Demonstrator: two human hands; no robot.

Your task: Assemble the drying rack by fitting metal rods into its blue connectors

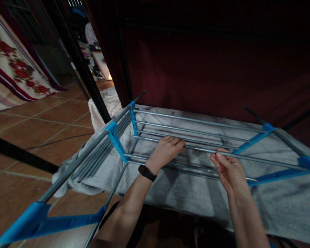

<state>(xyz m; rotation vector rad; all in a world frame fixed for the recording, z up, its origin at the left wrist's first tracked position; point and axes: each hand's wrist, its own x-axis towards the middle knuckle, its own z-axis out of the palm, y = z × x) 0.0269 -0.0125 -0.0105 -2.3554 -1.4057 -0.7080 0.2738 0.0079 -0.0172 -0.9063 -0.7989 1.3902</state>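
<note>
Beside a tiled floor (41,129), grey cloth (193,198) lies under a blue-bracketed rack (252,140); across it a metal rod (200,148) runs left to right, left hand (167,150) curled over it, right hand (228,167) pinching it.

Behind everything we see a glossy dark red panel (196,75), with a soft grey cloth (186,196) spread in front of it. At the cloth's far left corner we find a pale, finely striped cloth (100,112), beside a slanting black post (79,62). Across the brown square-tiled floor (12,120) we notice a thin black cable (64,138) and, at far left, a cream cloth printed with red roses (18,65). Farther back, our view of the clutter is dim.
</note>
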